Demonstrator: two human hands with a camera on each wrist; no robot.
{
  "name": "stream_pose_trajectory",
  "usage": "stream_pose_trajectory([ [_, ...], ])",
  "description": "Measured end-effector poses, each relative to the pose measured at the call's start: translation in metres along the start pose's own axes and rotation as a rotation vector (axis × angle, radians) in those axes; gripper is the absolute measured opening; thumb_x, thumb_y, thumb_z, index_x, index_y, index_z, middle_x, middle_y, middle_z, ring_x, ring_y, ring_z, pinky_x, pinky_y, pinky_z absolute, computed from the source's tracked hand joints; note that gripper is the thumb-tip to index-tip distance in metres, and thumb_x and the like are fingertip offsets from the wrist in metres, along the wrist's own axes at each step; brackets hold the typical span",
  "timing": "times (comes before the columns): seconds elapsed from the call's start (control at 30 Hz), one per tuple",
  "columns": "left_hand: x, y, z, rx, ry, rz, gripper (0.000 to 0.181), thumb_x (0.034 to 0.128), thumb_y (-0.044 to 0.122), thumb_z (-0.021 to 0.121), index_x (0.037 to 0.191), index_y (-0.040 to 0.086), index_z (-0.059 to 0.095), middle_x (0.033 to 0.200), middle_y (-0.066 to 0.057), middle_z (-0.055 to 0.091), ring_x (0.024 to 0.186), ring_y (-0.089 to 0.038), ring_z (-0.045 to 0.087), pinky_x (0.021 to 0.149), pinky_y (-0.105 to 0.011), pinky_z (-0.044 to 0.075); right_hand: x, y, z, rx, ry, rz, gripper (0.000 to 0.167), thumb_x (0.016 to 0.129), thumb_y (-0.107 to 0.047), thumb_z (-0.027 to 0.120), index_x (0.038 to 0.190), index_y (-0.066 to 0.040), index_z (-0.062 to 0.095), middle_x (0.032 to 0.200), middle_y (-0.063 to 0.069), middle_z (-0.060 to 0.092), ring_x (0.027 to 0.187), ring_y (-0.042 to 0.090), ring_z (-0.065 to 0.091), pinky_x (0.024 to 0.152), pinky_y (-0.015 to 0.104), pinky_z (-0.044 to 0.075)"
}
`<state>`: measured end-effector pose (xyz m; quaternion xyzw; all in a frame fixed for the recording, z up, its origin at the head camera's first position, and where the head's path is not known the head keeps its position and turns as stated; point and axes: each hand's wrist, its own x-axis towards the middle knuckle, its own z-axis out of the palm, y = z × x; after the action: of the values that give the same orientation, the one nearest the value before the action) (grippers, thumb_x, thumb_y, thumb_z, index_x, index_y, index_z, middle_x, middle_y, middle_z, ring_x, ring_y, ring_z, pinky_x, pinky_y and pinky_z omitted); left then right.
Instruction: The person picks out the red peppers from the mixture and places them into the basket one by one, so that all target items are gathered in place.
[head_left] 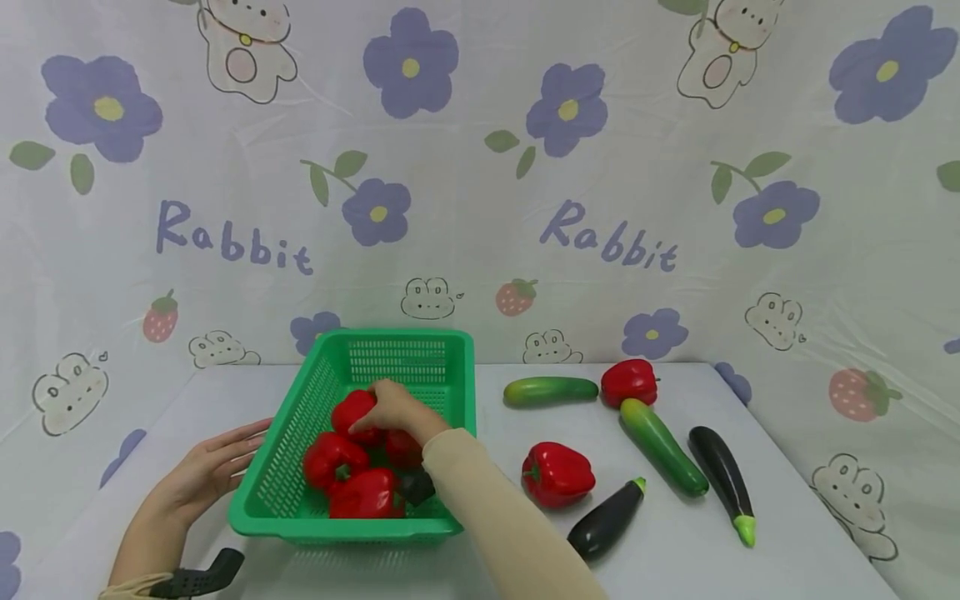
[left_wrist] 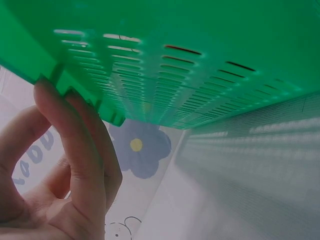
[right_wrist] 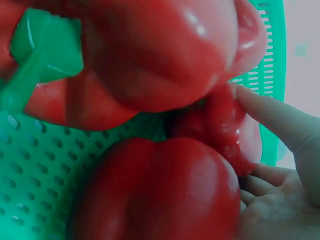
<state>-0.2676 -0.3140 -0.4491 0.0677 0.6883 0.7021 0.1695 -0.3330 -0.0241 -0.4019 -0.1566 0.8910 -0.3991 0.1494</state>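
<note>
One bell pepper (head_left: 348,411), presumably light, slick and best side-gripped, is pinched by the right hand (head_left: 397,408); the left hand (head_left: 199,473) is outstretched.

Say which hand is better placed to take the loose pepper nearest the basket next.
Probably the right hand: it holds a pepper inside the basket and must release it first, but its sleeve is beside the loose pepper. The left hand is at the basket's opposite side and would reach across.
</note>
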Motion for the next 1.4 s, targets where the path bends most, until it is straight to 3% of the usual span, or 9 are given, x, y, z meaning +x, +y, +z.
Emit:
stream_pose_trajectory([
  [0.2,0.0,0.002,-0.001,-0.008,-0.001,-0.011,0.03,0.1039,0.02,0.046,0.121,0.038,0.064,0.115,0.024,0.066,0.108,0.003,0.063,0.089,-0.028,0.052,-0.004,-0.001,-0.005,0.021,-0.018,-0.008,0.05,0.081,-0.021,0.077,0.124,-0.006,0.056,0.107,0.006,0.062,0.092,0.017,0.057,0.083,0.037,0.056],
  [0.47,0.0,0.002,0.0,-0.008,0.002,-0.02,0.03,0.104,0.021,0.046,0.117,0.04,0.064,0.115,0.025,0.066,0.108,0.003,0.063,0.09,-0.028,0.051,-0.006,0.004,-0.009,0.035,0.021,-0.014,0.072,0.082,-0.026,0.076,0.143,-0.005,0.045,0.128,0.011,0.059,0.111,0.023,0.056,0.095,0.043,0.053],
  [1.07,0.002,0.003,0.001,-0.005,0.018,-0.017,0.029,0.1032,0.02,0.048,0.116,0.04,0.065,0.113,0.024,0.067,0.107,0.002,0.063,0.09,-0.029,0.052,-0.016,0.004,-0.03,0.037,0.015,-0.074,0.075,0.083,-0.028,0.076,0.147,-0.006,0.042,0.148,0.012,0.048,0.138,0.029,0.045,0.106,0.044,0.045],
  [1.4,0.001,0.002,0.001,-0.007,0.021,-0.017,0.029,0.103,0.02,0.049,0.118,0.039,0.064,0.114,0.024,0.067,0.107,0.003,0.063,0.09,-0.029,0.051,-0.025,0.003,-0.047,0.073,-0.017,-0.129,0.076,0.085,-0.032,0.074,0.148,-0.007,0.04,0.151,0.009,0.046,0.141,0.025,0.042,0.111,0.04,0.041],
])
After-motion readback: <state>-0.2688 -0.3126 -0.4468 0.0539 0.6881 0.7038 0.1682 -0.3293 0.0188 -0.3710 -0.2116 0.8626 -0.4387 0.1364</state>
